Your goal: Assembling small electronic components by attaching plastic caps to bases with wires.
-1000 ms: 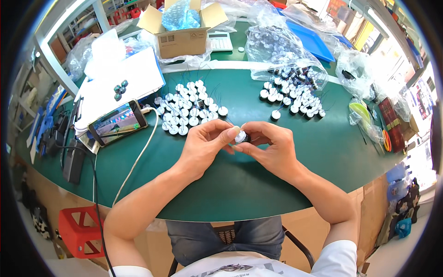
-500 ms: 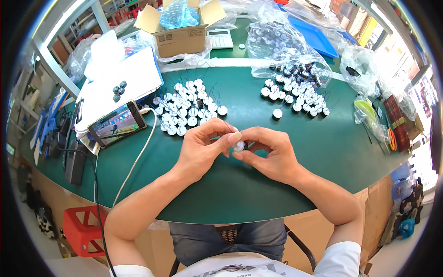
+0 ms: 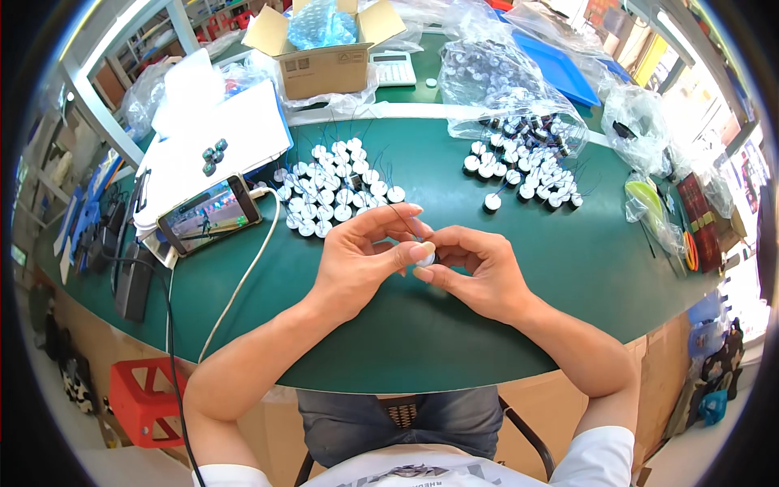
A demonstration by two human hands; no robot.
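Over the green tabletop point(image 3: 381, 341), my left hand point(image 3: 355, 264) and my right hand point(image 3: 488, 276) meet, both closed around one small round part point(image 3: 427, 260) with a white face and thin wires. Fingertips of both hands pinch it and cover most of its body. A dark wire rises from it beside my left fingers. Just beyond my left hand stands a group of similar white-topped round parts point(image 3: 326, 197), wires sticking up. Another group point(image 3: 531, 174) lies farther off to the right, a single one point(image 3: 492, 202) standing a little apart from it.
A phone point(image 3: 209, 215) with a white cable leans at the left, by a clipboard with white paper point(image 3: 243, 122). Behind are an open cardboard box point(image 3: 324, 75), a calculator point(image 3: 393, 70), a clear bag of parts point(image 3: 487, 73) and a blue tray point(image 3: 560, 69). Tools point(image 3: 649, 211) lie right.
The round part has turned between my fingers, its white face now tilted more upward. My left index finger has lifted slightly along the wire. The view has shifted a little.
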